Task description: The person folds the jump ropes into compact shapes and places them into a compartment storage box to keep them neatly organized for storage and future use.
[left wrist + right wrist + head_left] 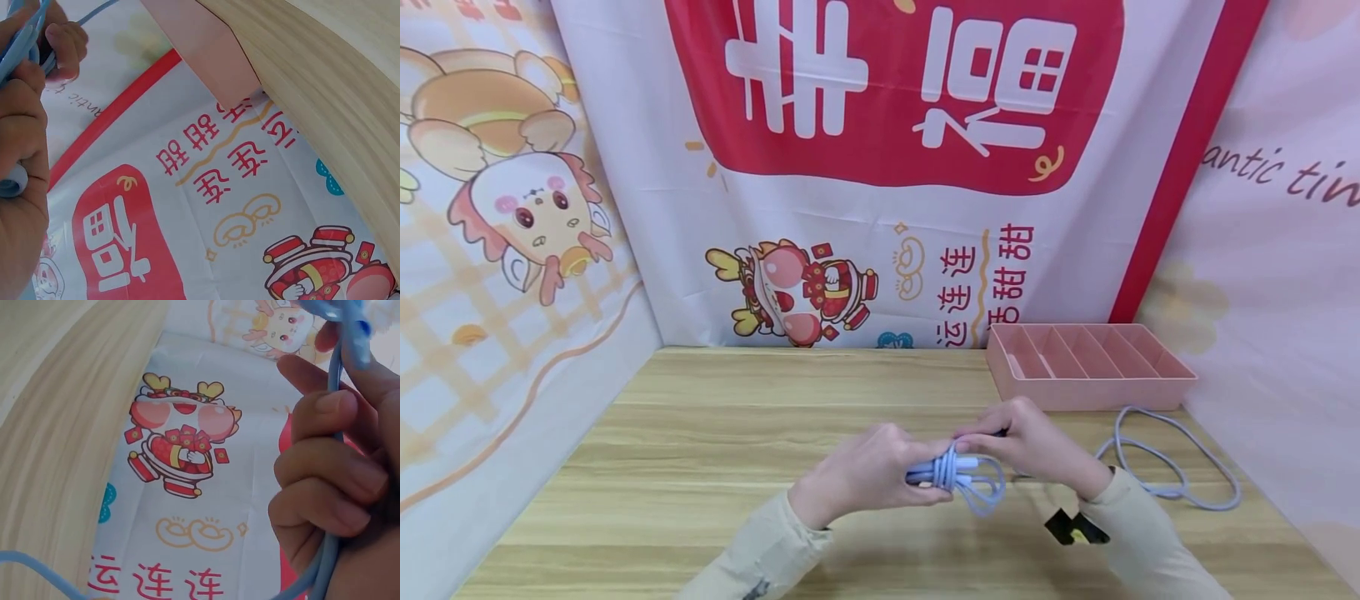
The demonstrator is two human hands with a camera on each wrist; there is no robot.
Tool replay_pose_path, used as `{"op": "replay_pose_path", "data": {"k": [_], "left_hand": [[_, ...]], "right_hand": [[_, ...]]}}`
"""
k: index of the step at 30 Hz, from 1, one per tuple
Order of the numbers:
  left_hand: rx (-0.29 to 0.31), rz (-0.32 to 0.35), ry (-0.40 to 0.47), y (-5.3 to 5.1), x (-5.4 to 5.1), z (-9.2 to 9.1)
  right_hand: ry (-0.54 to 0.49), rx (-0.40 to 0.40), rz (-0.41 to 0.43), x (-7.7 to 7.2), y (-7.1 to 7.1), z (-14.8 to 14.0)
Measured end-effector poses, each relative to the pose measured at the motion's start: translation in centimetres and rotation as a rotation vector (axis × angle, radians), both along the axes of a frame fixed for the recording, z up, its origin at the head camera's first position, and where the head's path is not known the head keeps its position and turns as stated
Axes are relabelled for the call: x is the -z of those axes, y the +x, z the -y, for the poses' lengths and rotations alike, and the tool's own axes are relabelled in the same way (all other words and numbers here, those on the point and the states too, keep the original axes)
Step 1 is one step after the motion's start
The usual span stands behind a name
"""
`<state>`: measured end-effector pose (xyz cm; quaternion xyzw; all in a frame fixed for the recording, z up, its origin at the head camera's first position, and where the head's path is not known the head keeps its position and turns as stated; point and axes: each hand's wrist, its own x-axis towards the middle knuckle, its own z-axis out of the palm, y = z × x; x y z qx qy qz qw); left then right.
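A light blue cable [953, 473] is bundled into several loops, with a few turns wrapped round its middle. My left hand [874, 468] grips the bundle, its thumb and fingers round one end, while loops stick out to the right. A round cable end [14, 182] pokes from that hand in the left wrist view. Close beside it, my right hand [1037, 443] pinches a strand at the wrapped part. The right wrist view shows curled fingers [331, 469] round this blue strand [324, 569], which runs down through the palm. Part of the bundle is hidden by the hands.
A loose length of blue cable [1213, 506] lies in curves on the wooden table [737, 433], right of my right forearm. Behind it stands a pink divided box [1097, 396] against the back. Printed cloth walls [865, 200] enclose the table at the back and sides.
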<state>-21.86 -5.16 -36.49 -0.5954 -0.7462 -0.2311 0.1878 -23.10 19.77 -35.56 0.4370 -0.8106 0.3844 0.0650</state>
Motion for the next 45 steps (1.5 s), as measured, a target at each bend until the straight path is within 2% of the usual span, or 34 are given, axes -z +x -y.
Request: {"op": "replay_pose_path", "data": {"k": [7, 12, 14, 15, 17, 19, 22, 27, 29, 34, 38, 40, 45], "left_hand": [[0.074, -0.028, 0.163, 0.2, -0.9, -0.1], [0.195, 0.072, 0.281, 0.2, -1.4, -0.2], [0.233, 0.113, 0.321, 0.1, -1.5, -0.4], [0.233, 0.123, 0.342, 0.1, -1.6, -0.4], [0.196, 0.132, 0.392, 0.2, -1.7, -0.5], [0.141, 0.151, 0.449, 0.2, -1.7, -0.5], [0.037, 0.173, 0.522, 0.1, -1.7, -0.4], [-0.112, 0.236, 0.581, -0.3, -1.3, 0.1], [-0.167, 0.260, 0.588, -0.4, -1.2, 0.3], [-0.288, 0.302, 0.570, -0.8, -1.0, 0.6], [-0.349, 0.310, 0.522, -0.9, -0.9, 0.7], [-0.366, 0.285, 0.482, -0.8, -0.9, 0.6], [-0.403, 0.153, 0.338, -0.6, -0.8, 0.4]], "right_hand": [[-0.046, -0.058, 0.170, -0.1, -0.8, -0.8], [-0.108, -0.111, 0.238, 0.7, -1.4, -0.9], [-0.142, -0.156, 0.215, 1.2, -1.6, -0.7], [-0.152, -0.162, 0.191, 1.4, -1.6, -0.7], [-0.168, -0.147, 0.155, 1.7, -1.4, -0.5], [-0.160, -0.080, 0.090, 1.8, -1.1, -0.2], [-0.134, -0.007, 0.081, 1.6, -0.6, 0.3], [-0.067, -0.058, -0.031, 1.3, 0.0, 1.1], [-0.039, -0.052, -0.076, 1.2, 0.2, 1.3], [-0.005, 0.004, -0.073, 0.8, 0.9, 1.7], [0.003, 0.024, -0.077, 0.6, 1.4, 2.0], [-0.007, 0.029, -0.075, 0.4, 1.6, 2.2], [-0.030, 0.036, -0.064, 0.2, 2.0, 2.5]]}}
